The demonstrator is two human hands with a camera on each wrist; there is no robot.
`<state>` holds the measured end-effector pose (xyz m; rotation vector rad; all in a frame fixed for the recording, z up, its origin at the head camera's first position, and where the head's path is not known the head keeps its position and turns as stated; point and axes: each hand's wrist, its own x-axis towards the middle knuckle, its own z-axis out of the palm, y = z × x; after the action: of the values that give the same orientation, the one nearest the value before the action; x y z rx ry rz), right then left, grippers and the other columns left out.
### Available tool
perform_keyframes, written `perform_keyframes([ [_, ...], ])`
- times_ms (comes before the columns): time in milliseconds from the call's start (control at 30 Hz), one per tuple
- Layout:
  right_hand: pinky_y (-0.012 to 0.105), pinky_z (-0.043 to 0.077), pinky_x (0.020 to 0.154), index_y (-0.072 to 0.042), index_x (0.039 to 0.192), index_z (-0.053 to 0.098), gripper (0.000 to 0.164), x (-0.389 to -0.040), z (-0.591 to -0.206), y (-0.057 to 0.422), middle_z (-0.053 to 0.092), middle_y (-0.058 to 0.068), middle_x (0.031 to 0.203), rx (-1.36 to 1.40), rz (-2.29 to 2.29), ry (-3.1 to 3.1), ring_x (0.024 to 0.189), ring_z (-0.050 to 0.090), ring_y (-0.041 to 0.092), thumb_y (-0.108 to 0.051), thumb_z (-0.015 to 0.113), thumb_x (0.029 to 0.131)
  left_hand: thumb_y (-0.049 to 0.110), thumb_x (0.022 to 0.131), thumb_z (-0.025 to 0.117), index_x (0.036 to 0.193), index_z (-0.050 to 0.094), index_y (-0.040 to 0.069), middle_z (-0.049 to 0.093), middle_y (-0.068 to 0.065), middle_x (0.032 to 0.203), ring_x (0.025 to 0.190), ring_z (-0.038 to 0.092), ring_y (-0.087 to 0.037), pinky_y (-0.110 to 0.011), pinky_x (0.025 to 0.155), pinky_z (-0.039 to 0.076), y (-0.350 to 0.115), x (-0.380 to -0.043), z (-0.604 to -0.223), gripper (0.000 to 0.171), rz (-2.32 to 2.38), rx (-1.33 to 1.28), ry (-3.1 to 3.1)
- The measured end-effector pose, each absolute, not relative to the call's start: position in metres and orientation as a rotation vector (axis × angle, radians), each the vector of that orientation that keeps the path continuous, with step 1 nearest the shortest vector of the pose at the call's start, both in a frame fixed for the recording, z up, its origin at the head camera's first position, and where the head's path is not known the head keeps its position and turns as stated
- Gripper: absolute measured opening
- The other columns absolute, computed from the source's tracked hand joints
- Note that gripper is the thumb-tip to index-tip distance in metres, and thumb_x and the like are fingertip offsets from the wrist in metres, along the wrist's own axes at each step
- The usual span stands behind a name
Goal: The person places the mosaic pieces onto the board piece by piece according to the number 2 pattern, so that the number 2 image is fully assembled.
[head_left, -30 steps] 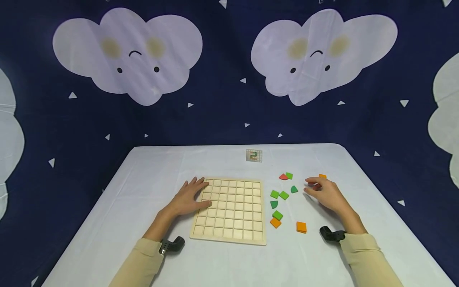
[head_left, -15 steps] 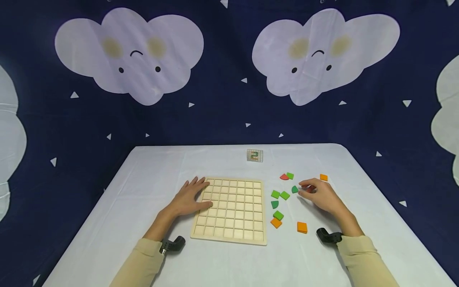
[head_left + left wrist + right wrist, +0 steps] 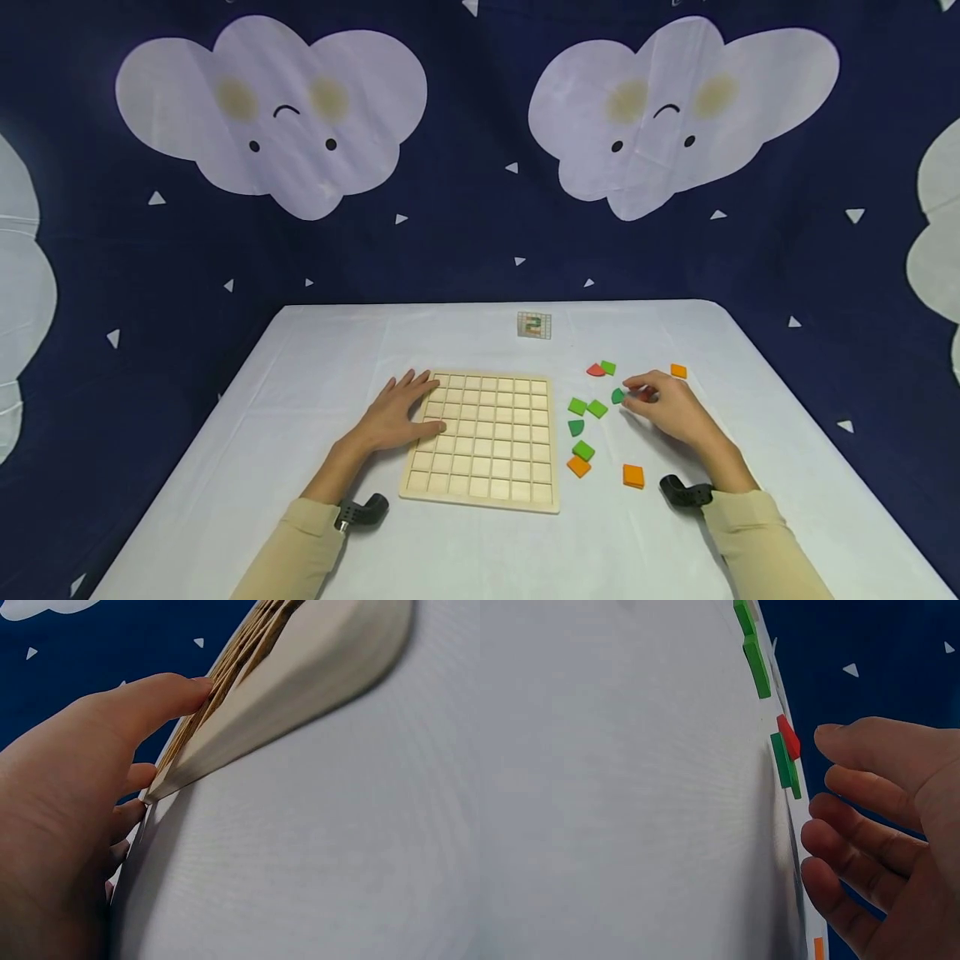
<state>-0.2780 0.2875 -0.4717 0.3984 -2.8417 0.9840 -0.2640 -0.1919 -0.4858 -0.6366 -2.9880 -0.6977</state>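
Observation:
A square wooden grid board [image 3: 480,442] lies left of centre on the white-covered table. My left hand [image 3: 393,417] rests on its left side, fingers spread and the thumb over the cells. In the left wrist view the left hand [image 3: 82,772] touches the board's edge [image 3: 300,690]. My right hand [image 3: 671,407] hovers at the right with relaxed, bent fingers. Its fingertips are right beside a dark green quarter-round tile [image 3: 617,397]. In the right wrist view the fingers and thumb of the right hand [image 3: 885,817] stand apart with nothing between them.
Between board and right hand lie light green square tiles [image 3: 597,409], another dark green quarter-round tile [image 3: 576,427] and a red quarter-round tile [image 3: 596,370]. Orange square tiles lie nearer [image 3: 633,476] and farther back. A small gridded pattern card [image 3: 534,325] stands at the back.
My right hand has moved left, up to the dark green quarter-round tile, and a far orange tile now shows more fully behind it. The left hand has stayed on the board.

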Motion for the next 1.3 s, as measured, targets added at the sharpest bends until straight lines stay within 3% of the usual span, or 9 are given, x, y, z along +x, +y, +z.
perform_keyframes([
  [300,0.036,0.045,0.069,-0.005,0.114,0.069,0.037,-0.286,-0.474,0.3,0.065,0.008,0.096,0.328,0.943,-2.816,0.085,0.058,0.024,-0.027,0.075,0.085,0.067,0.08,0.06,0.147,0.041,0.017,0.026,-0.003,0.156,0.145,0.012,-0.024,-0.042,0.117,0.003,-0.193,-0.265,-0.486,0.086,-0.694,-0.631,-3.0],
  [567,0.046,0.046,0.075,-0.002,0.118,0.066,0.04,-0.294,-0.471,0.321,0.063,0.017,0.106,0.246,0.92,-2.837,0.095,0.057,0.032,-0.027,0.072,0.088,0.065,0.08,0.062,0.147,0.041,0.017,0.026,-0.003,0.156,0.145,0.012,-0.024,-0.042,0.117,0.003,-0.192,-0.265,-0.486,0.085,-0.686,-0.63,-2.998],
  [1000,0.038,0.045,0.068,0.001,0.121,0.063,0.035,-0.302,-0.462,0.347,0.061,0.022,0.107,0.1,0.905,-2.771,0.095,0.055,0.036,-0.012,0.067,0.089,0.064,0.081,0.062,0.147,0.042,0.018,0.027,-0.003,0.156,0.145,0.012,-0.024,-0.043,0.117,0.004,-0.192,-0.265,-0.482,0.084,-0.682,-0.621,-2.992],
  [1300,0.052,0.047,0.075,0.007,0.12,0.061,0.04,-0.307,-0.475,0.352,0.055,0.029,0.11,-0.008,0.885,-2.75,0.094,0.056,0.041,-0.006,0.065,0.082,0.063,0.08,0.063,0.147,0.042,0.017,0.027,-0.004,0.156,0.145,0.012,-0.024,-0.042,0.117,0.003,-0.192,-0.264,-0.484,0.083,-0.68,-0.614,-3.004],
])
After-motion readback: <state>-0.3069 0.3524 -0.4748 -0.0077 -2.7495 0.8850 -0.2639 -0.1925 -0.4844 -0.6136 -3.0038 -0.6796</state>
